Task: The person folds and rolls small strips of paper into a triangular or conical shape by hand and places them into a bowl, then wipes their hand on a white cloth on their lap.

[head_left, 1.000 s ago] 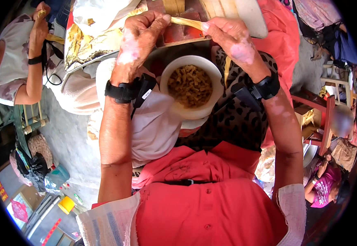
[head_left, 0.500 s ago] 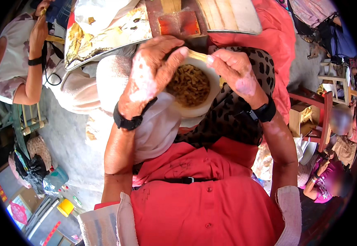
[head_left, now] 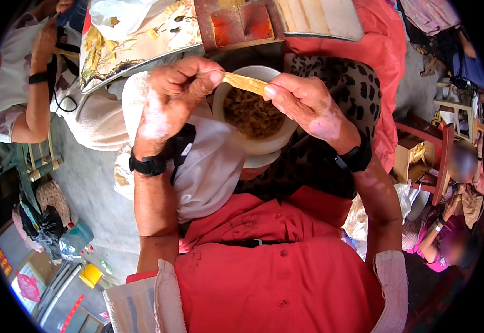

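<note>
A flat, pale yellow-brown strip (head_left: 245,83), which looks like dried plant stuff, is stretched level between my hands. My left hand (head_left: 171,99) pinches its left end between thumb and fingers; my right hand (head_left: 313,106) pinches the other end. Below the strip, a white bowl (head_left: 258,146) sits at my lap, holding many short brown pieces (head_left: 251,115). Just beyond my hands stands a low wooden block with a worn red-orange plate (head_left: 241,26). What the plate is for does not show.
Left of the block, a patterned board (head_left: 142,47) carries loose yellow scraps and a white plastic bag (head_left: 122,19). A plain pale board (head_left: 319,19) extends to its right. Another person's arm (head_left: 37,94) is at the far left. A red wooden chair (head_left: 443,161) stands at the right.
Both hands have drawn slightly apart, the left moving left and down a little. More of the strip now shows between them.
</note>
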Demonstrator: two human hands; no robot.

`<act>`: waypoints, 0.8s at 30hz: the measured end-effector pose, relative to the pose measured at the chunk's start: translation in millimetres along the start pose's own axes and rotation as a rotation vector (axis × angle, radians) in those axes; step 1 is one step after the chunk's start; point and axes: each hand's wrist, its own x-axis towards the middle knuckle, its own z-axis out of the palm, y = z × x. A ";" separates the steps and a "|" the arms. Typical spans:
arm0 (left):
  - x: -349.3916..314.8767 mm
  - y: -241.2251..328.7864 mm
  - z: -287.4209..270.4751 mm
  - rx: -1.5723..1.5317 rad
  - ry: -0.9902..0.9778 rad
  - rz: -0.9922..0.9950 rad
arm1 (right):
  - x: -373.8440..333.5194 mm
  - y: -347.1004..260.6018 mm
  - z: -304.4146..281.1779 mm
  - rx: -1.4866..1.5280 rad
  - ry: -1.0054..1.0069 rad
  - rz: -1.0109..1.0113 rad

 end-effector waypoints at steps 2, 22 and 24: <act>0.6 1.5 -3.5 0.058 -0.017 -0.006 | 2.9 2.3 4.2 0.053 0.007 -0.034; -12.6 3.5 -12.0 -0.356 0.014 0.036 | -1.7 -6.8 0.8 0.027 -0.068 -0.084; -9.9 -2.9 -20.3 -0.867 -0.028 0.092 | 0.5 -11.5 7.3 0.050 -0.002 -0.113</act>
